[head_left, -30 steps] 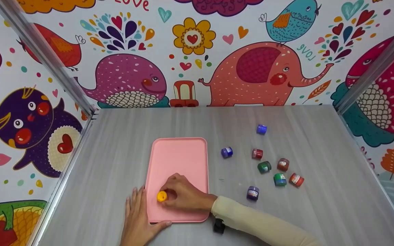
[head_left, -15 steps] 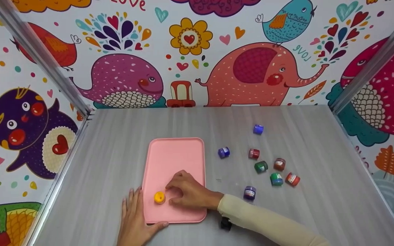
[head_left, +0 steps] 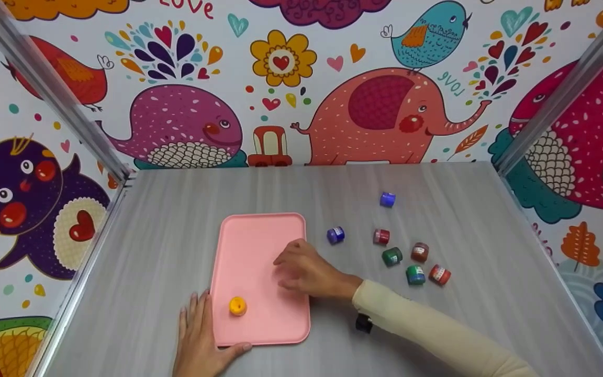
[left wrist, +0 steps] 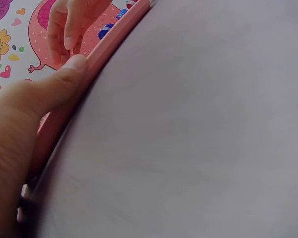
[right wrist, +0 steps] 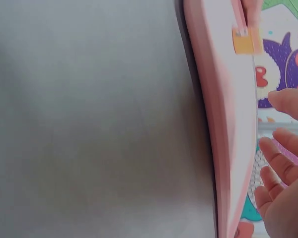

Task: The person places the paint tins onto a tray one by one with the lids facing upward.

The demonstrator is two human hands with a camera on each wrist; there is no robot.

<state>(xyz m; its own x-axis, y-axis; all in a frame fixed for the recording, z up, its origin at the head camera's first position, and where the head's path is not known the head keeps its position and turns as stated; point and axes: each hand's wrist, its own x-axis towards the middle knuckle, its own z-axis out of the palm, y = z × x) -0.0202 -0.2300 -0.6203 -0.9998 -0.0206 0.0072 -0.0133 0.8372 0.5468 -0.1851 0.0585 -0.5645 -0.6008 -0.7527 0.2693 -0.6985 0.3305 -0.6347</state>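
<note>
Table (head_left: 165, 220) grey, streaked, backed by cartoon wall (head_left: 327, 36) and metal posts (head_left: 55, 91); seven jars (head_left: 392, 256) scattered right of pink tray (head_left: 259, 241), sleeve (head_left: 427, 324) crossing near side. Yellow jar (head_left: 237, 306) on tray, toward near-left corner. Left hand (head_left: 197, 335) along tray's rim, fingers straight; right hand (head_left: 312, 269) over tray, fingers apart, contact hard to judge.

The wall (head_left: 327, 39) reads "Love" twice (once red, once teal).

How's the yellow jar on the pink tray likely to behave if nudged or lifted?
The yellow jar would probably slide more than roll: it appears to stand on end, round face up. The pink tray has a raised rim that might stop it. Lifted, it's likely light, being so small.
</note>
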